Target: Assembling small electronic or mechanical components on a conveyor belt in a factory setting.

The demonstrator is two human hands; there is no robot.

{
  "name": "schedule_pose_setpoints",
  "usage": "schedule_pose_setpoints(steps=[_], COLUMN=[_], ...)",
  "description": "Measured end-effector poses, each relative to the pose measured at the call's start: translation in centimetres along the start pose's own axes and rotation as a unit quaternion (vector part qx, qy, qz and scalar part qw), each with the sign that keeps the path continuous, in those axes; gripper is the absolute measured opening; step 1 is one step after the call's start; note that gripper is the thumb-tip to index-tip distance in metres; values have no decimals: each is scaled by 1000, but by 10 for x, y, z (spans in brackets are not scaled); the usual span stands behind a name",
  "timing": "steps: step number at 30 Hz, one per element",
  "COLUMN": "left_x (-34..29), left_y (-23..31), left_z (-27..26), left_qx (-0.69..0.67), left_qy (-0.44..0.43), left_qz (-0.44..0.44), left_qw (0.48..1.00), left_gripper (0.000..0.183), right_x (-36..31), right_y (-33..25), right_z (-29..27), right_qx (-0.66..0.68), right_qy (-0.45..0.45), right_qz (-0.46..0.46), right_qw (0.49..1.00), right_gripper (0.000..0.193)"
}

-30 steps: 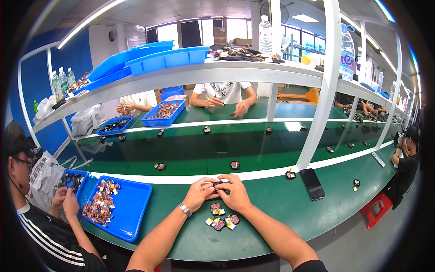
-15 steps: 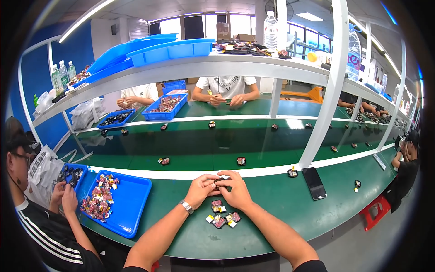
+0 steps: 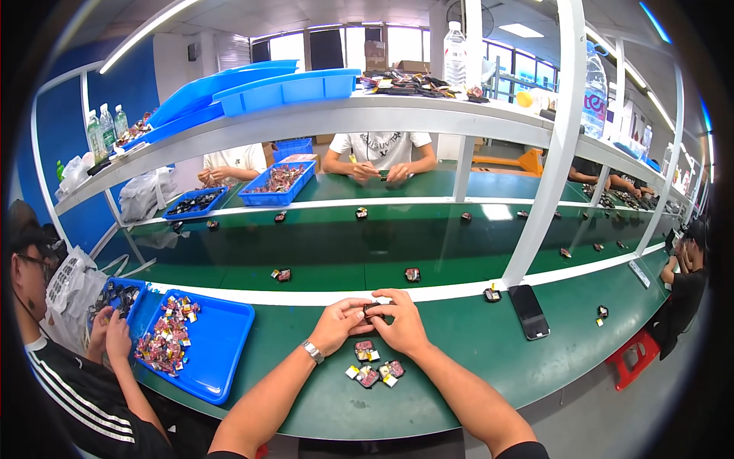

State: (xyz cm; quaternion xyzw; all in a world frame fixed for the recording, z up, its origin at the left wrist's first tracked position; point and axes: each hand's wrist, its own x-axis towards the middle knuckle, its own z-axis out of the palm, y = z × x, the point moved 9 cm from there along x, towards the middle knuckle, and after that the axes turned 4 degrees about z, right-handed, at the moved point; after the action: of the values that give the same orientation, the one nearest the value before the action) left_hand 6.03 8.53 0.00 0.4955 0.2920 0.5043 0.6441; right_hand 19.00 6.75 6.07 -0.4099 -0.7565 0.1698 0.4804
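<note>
My left hand (image 3: 335, 327) and my right hand (image 3: 403, 329) come together above the green table, fingers closed around a small dark piece (image 3: 371, 308). Fingers cover most of it, so its details cannot be made out. Just below my hands on the table lie a few small black-edged parts with reddish faces and white-and-yellow tags: one part (image 3: 366, 351) nearest my hands, another (image 3: 368, 375) lower left, and a third (image 3: 391, 371) lower right. A metal-banded watch (image 3: 313, 351) is on my left wrist.
A blue tray (image 3: 233, 344) of similar parts stands at left, beside a person in black handling dark pieces. A phone (image 3: 529, 312) lies at right near a white post (image 3: 547, 153). Across the green belt (image 3: 336, 264), more people work under a shelf (image 3: 329, 111).
Parts on the belt have slid slightly to the right. My hands stay together with the dark piece, their fingers shifting only a little.
</note>
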Motion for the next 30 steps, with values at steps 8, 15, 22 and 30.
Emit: schedule_pose_setpoints(steps=[8,15,22,30], left_x=[1,4,1,1], left_y=[-1,2,4,1], left_z=[-6,-8,0,-3], left_qx=[7,-17,-4,-11], left_qy=[17,33,16,21], left_qz=[6,35,-4,-6], left_qw=[1000,999,1000,1000], left_gripper=[27,30,28,27], right_x=[3,2,5,3], right_y=[-6,-14,-25,-37], right_z=[4,9,-6,-4], right_qx=[29,7,-28,-63], right_qy=[-27,-35,23,28], right_qz=[-12,-9,-52,-122], right_qw=[999,999,998,990], right_gripper=[18,19,12,17])
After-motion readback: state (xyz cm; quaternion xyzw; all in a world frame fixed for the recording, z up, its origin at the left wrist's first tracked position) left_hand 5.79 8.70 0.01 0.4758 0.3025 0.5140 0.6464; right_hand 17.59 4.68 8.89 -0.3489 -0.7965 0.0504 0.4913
